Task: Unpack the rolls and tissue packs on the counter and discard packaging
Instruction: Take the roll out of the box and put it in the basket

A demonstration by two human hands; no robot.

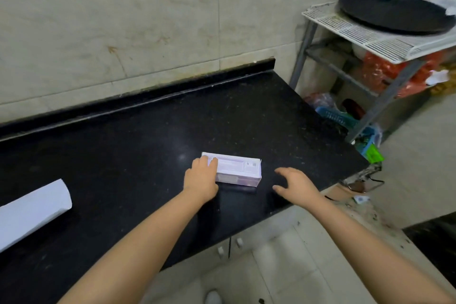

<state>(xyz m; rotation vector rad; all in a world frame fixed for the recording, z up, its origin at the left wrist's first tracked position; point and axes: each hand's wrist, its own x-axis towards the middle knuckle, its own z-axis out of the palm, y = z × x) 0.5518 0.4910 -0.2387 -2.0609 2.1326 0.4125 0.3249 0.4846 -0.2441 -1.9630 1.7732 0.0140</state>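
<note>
A wrapped white and pale purple tissue pack [238,171] lies flat on the black counter [138,145], near its front right part. My left hand [201,177] rests on the pack's left end, fingers laid over its top edge. My right hand [296,184] hovers just right of the pack with spread fingers, holding nothing and apart from it. A white roll [32,212] lies on its side at the counter's left edge, partly cut off by the frame.
A metal rack [380,44] stands right of the counter, with a round black pan [394,16] on its white wire shelf and bags and baskets below. A tiled wall runs behind. The counter's front edge drops to cabinet doors [229,249] and floor.
</note>
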